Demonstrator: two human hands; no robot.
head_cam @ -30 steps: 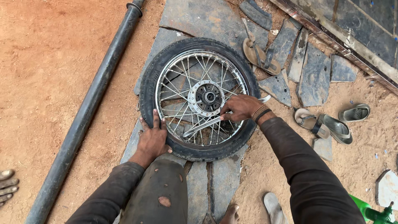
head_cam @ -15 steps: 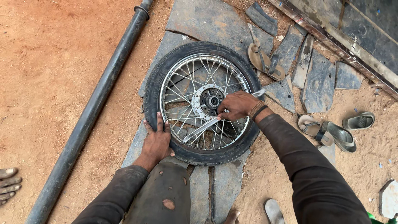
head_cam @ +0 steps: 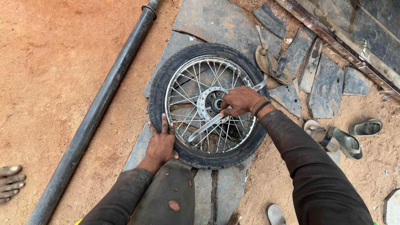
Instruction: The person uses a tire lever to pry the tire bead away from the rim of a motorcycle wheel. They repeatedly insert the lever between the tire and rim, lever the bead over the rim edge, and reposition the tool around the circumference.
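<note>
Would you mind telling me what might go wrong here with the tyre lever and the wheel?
The right hand holds a long silver metal lever across the spoked wheel's thin spokes; a slip might bend one. The left hand presses the black rubber tyre near the lever's tip, so its fingers could get struck or pinched.

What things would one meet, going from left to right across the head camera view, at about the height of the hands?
Bare foot → long black pipe → left hand on the tyre → right hand gripping a metal lever → sandals on the sand.
</note>
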